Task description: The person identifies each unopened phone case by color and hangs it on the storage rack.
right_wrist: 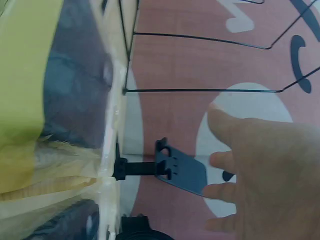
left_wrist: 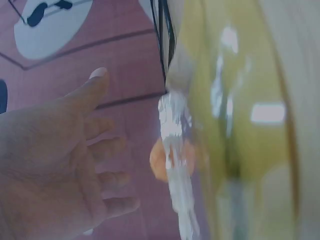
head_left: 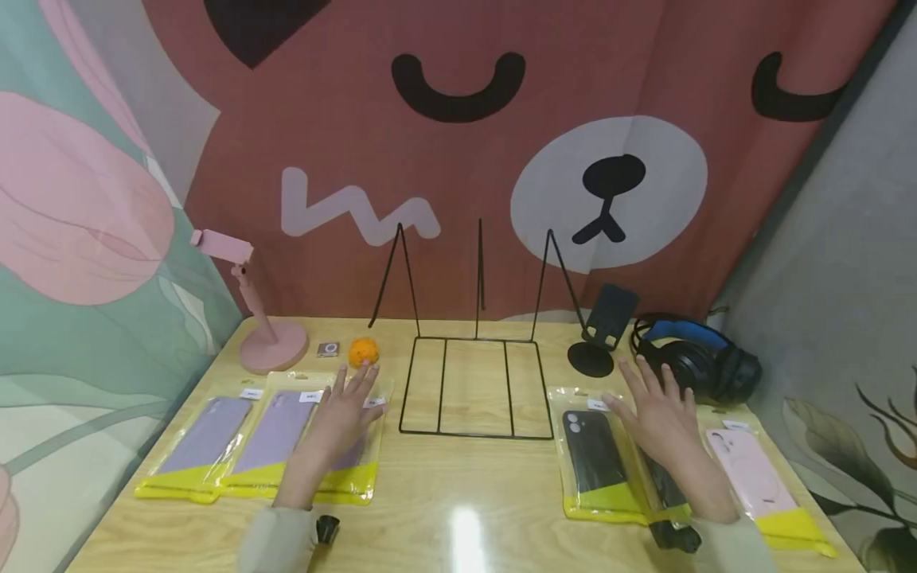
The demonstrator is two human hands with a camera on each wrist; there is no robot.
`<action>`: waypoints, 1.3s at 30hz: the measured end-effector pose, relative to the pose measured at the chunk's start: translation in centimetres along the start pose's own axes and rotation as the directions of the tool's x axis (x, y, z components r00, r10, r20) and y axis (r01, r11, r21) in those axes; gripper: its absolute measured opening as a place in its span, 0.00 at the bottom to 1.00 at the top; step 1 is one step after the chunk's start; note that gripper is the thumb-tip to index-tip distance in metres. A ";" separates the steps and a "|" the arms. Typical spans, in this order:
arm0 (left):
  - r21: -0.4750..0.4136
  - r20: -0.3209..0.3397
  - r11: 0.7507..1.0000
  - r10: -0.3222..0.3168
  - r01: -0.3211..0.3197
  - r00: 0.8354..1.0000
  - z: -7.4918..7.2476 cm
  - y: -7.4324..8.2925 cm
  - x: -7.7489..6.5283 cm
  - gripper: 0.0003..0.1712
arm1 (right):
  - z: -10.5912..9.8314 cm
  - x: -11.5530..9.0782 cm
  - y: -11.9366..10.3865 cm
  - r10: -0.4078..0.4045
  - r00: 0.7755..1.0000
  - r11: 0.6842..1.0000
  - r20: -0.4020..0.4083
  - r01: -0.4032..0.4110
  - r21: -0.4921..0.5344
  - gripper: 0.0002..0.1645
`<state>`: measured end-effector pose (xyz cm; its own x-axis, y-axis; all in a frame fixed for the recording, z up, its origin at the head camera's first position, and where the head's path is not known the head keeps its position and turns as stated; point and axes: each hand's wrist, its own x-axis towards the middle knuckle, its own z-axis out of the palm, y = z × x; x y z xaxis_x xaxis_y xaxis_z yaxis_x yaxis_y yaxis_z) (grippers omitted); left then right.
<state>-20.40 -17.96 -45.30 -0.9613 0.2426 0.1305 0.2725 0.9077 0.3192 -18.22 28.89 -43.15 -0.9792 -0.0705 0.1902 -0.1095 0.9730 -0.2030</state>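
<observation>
Left hand: is hovering, fingers spread and released, above clear-and-yellow plastic packets of purple phone cases.
Right hand: is hovering, equally released, above clear-and-yellow plastic packets of black phone cases.
Black wire rack: is standing between both packet groups.
Fuzzy orange ball: is lying just beyond the left hand.

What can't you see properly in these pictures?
Head view: much of the third purple case from the left, behind the left hand.
Head view: part of the second dark case, behind the right hand and forearm.
Head view: writing on the white label, too small.
Right wrist view: most of the headphones, cut off by the bottom edge.
</observation>
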 end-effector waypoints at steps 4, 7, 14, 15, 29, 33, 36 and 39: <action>-0.055 0.046 0.998 0.041 -0.038 0.998 1.1 0.6 0.0 0.39 | -0.4 -1.0 -0.9 0.022 0.998 1.000 0.065 -0.022 0.005 0.45; -0.104 0.065 0.994 0.045 -0.038 0.997 1.9 0.4 0.2 0.39 | -0.1 -1.9 -1.7 0.030 0.994 1.000 0.106 -0.031 0.005 0.46; -0.253 0.141 0.965 0.112 -0.073 0.984 3.1 -0.4 1.1 0.40 | 1.7 -3.7 -2.5 0.200 0.934 0.980 0.296 -0.196 -0.043 0.53; -0.265 0.148 0.961 0.124 -0.081 0.981 3.3 -0.5 1.2 0.40 | 2.0 -3.9 -2.6 0.215 0.925 0.977 0.313 -0.207 -0.058 0.55; -0.211 0.207 0.976 0.091 -0.046 0.974 3.9 -0.1 1.2 0.32 | 3.9 -5.1 -4.3 0.254 0.905 0.967 0.341 -0.225 -0.123 0.66; -0.204 0.194 0.978 0.085 -0.045 0.977 3.6 -0.1 1.5 0.31 | 3.7 -5.1 -4.8 0.221 0.920 0.975 0.325 -0.197 -0.105 0.61; -0.199 0.198 0.979 0.088 -0.048 0.976 3.5 0.0 1.9 0.32 | 3.4 -5.1 -5.0 0.198 0.930 0.980 0.309 -0.178 -0.090 0.56; -0.211 0.206 0.977 0.086 -0.041 0.975 3.4 0.2 2.2 0.35 | 3.3 -4.9 -5.0 0.190 0.937 0.982 0.294 -0.175 -0.075 0.52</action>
<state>-22.60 -16.09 -48.12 -0.9222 0.3848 -0.0390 0.3141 0.8040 0.5049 -13.42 23.66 -46.24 -0.9883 0.0539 -0.1428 0.0769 0.9840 -0.1610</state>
